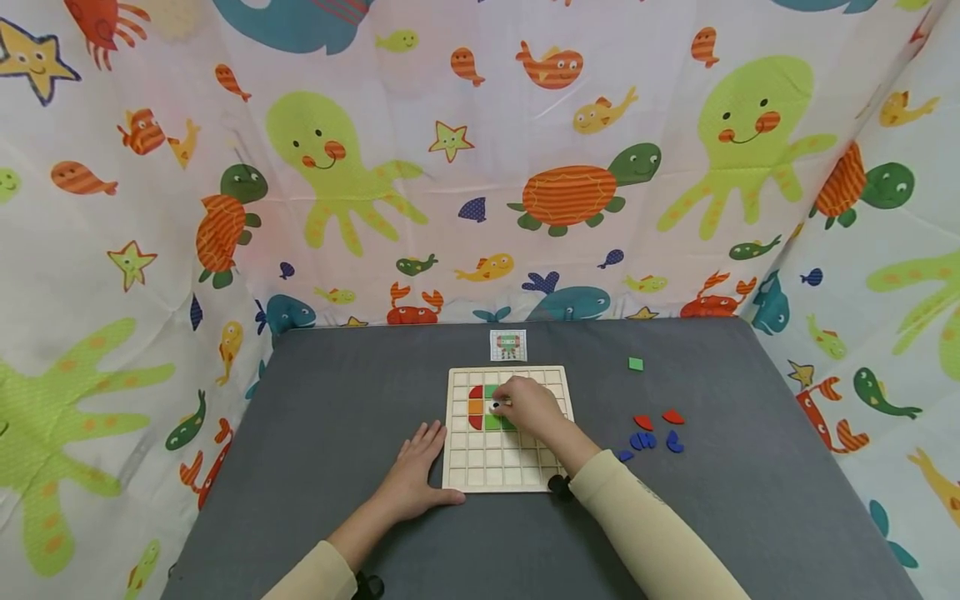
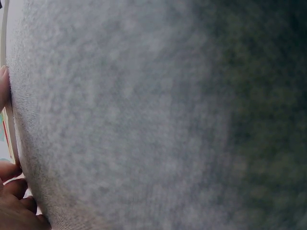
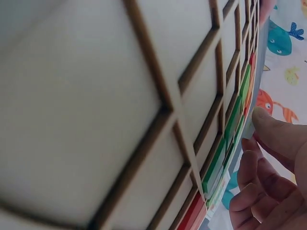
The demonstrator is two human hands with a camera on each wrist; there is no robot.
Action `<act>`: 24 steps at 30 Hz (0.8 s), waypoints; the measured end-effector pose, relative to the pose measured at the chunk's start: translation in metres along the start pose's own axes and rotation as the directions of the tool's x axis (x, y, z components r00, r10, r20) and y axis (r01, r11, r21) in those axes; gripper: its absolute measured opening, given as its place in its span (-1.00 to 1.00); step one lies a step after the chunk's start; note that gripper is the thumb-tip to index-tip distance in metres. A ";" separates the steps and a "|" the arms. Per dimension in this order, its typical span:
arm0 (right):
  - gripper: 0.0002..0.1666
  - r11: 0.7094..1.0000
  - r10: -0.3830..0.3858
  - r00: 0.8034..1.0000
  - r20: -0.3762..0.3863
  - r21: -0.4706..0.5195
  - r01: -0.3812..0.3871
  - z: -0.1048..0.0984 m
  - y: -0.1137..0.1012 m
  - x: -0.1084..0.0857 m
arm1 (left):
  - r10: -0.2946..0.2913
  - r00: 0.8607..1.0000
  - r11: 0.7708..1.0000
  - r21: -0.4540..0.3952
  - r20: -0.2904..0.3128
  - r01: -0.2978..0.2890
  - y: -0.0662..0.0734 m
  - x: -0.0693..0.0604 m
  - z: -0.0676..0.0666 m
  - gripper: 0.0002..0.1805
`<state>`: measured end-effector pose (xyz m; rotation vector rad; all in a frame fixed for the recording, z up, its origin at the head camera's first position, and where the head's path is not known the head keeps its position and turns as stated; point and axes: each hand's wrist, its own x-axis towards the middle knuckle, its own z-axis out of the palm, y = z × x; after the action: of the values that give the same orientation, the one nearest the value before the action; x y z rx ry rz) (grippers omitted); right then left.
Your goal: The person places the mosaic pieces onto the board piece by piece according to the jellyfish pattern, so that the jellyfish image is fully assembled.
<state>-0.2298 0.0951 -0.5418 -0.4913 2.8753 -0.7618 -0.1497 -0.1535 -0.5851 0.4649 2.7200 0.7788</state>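
Observation:
A square wooden grid board [image 1: 480,478] lies on the grey table, with red, orange and green tiles [image 1: 492,422] set in its upper-left cells. My right hand [image 1: 531,405] reaches over these and pinches a small white tile [image 1: 495,407] with a black spot between thumb and fingers. The right wrist view shows the thumb [image 3: 276,134] and fingertip meeting at this piece, close above the green tiles [image 3: 214,165]. With fingers straight and spread, my left hand [image 1: 417,475] touches the board's left edge and lower-left corner. Only some of its fingertips show in the left wrist view.
A small picture card [image 1: 508,345] lies behind the board. To the right are a green square tile [image 1: 636,364], red pieces [image 1: 672,417] and several blue curved pieces [image 1: 642,441]. A curtain [image 1: 465,183] with sea animals hangs along the table's back and sides.

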 end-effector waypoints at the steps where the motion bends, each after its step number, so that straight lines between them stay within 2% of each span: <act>1: -0.75 1.000 -0.002 1.000 0.000 -0.002 0.002 0.001 0.000 0.000 | -0.001 1.000 1.000 0.002 0.000 0.001 0.000 0.000 0.000 0.32; 8: -0.83 0.999 -0.011 1.000 0.006 -0.030 0.011 0.006 -0.001 0.005 | -0.010 1.000 1.000 0.003 0.011 0.010 0.000 0.001 0.000 0.33; 14: -0.78 0.998 -0.016 1.000 0.003 -0.056 0.016 0.009 -0.002 0.009 | -0.010 1.000 1.000 0.007 0.007 0.010 0.001 0.001 0.000 0.32; 24: -0.76 0.999 0.001 1.000 0.016 -0.044 0.000 0.008 -0.003 0.010 | -0.007 1.000 1.000 0.003 0.002 0.007 0.003 0.000 0.000 0.32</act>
<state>-0.2371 0.0856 -0.5478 -0.4997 2.8831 -0.6920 -0.1490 -0.1516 -0.5835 0.4560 2.7197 0.7713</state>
